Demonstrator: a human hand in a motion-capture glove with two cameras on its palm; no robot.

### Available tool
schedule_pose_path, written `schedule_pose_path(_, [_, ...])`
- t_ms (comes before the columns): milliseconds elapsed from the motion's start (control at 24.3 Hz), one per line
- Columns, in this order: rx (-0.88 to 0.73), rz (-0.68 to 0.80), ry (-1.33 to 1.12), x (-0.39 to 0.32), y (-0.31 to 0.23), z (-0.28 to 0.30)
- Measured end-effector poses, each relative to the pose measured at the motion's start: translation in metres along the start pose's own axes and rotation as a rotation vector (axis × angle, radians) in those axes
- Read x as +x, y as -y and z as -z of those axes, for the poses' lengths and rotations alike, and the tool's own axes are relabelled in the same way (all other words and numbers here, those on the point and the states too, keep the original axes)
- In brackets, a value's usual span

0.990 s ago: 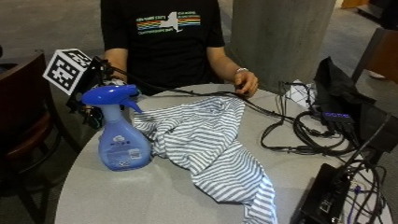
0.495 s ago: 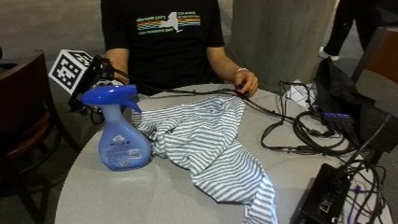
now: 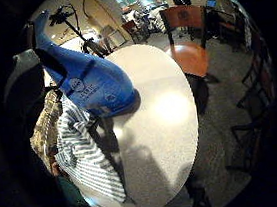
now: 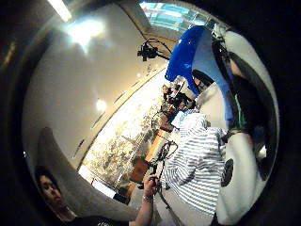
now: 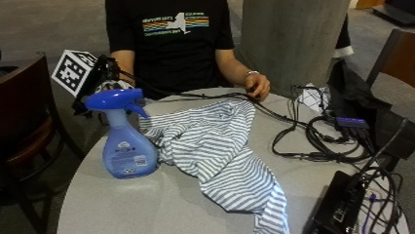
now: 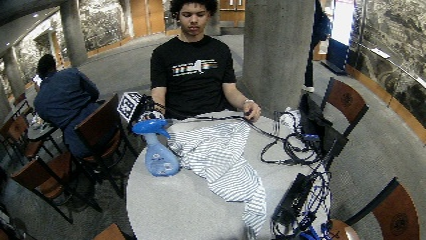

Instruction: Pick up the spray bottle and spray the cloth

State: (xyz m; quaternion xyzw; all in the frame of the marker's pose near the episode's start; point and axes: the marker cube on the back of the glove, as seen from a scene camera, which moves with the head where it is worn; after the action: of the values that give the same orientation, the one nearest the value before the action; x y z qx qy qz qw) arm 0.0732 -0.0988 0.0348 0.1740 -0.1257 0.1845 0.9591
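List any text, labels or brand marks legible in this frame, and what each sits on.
None can be read.
Spray bottle label: a white patch and round emblem, too blurred.
Person's black T-shirt: a striped graphic with small lettering above it, too small.

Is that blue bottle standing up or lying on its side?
Upright: the bottle stands on its base on the table, spray head on top, beside the cloth.

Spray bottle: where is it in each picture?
Outside view: spray bottle stands on the table beside the striped cloth.
Wide outside view: same spot.
Little-finger palm view: close, beside the cloth.
Thumb palm view: blue head only.
Shared landmark: the cloth.
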Motion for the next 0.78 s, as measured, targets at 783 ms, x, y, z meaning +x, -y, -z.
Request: schedule_pose_path(783, [-0.073, -0.059, 0.019, 0.0033, -0.0028, 0.0026])
